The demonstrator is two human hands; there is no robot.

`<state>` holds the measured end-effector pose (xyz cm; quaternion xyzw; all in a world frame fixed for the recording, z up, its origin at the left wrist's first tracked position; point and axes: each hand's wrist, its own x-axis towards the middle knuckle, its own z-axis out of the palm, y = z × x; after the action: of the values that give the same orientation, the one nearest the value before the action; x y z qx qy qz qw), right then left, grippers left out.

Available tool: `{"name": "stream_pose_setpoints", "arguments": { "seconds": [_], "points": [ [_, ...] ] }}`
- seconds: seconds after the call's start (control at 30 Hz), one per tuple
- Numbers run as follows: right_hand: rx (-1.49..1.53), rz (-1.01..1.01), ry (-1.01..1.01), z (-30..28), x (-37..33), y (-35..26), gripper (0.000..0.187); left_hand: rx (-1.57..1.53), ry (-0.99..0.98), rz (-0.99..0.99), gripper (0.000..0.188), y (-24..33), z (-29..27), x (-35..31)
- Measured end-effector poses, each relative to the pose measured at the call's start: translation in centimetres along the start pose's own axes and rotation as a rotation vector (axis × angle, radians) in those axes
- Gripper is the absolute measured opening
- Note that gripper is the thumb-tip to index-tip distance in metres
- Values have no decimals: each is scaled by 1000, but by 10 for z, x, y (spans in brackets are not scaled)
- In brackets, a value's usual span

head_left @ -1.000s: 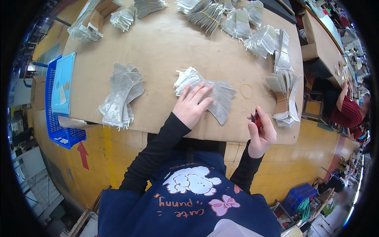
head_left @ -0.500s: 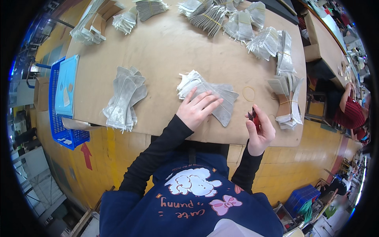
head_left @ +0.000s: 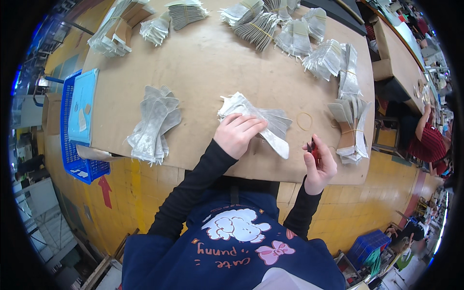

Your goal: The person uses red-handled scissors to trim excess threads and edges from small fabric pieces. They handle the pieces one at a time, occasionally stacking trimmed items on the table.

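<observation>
My left hand [head_left: 237, 135] has its fingers curled over the top grey fabric piece [head_left: 276, 145]. That piece is partly raised, and its wide end angles toward me. Beneath it lies a fanned pile of similar grey pieces [head_left: 276, 120], with whitish frayed ends at the left. In my right hand [head_left: 321, 170] is a pair of small red-handled thread snips [head_left: 315, 152], dark tips pointing up, held apart from the pile. A thin rubber band [head_left: 297, 121] lies on the table between the pile and the snips. My palm covers part of the pile.
A loose stack of grey pieces [head_left: 155, 118] lies at the left. Banded bundles [head_left: 256, 29] line the table's far side, and another bundle [head_left: 352, 130] stands near its right edge. A blue basket [head_left: 70, 150] adjoins the left edge. A person in red stripes [head_left: 426, 140] sits at far right.
My left fingers have drawn in from lying spread on the pile and now grip the top piece, which has swung toward me and lifted. My right hand stays nearly in place with the snips.
</observation>
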<state>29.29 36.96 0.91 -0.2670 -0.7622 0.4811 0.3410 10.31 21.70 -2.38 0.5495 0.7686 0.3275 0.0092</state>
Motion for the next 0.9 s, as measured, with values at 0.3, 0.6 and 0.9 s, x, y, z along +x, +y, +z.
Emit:
{"name": "stream_pose_setpoints", "arguments": {
  "seconds": [0.3, 0.6, 0.9],
  "points": [
    [50, 27, 8, 8, 2, -3, 40, -1528, -52, -702, 46, 30, -49, -8],
    [35, -104, -225, 27, 1, -26, 43, -1577, -80, -732, 60, 46, -46, -23],
    [-271, -383, -248, 50, 6, -32, 42, -1236, -152, -605, 60, 55, -47, -33]
  ]
}}
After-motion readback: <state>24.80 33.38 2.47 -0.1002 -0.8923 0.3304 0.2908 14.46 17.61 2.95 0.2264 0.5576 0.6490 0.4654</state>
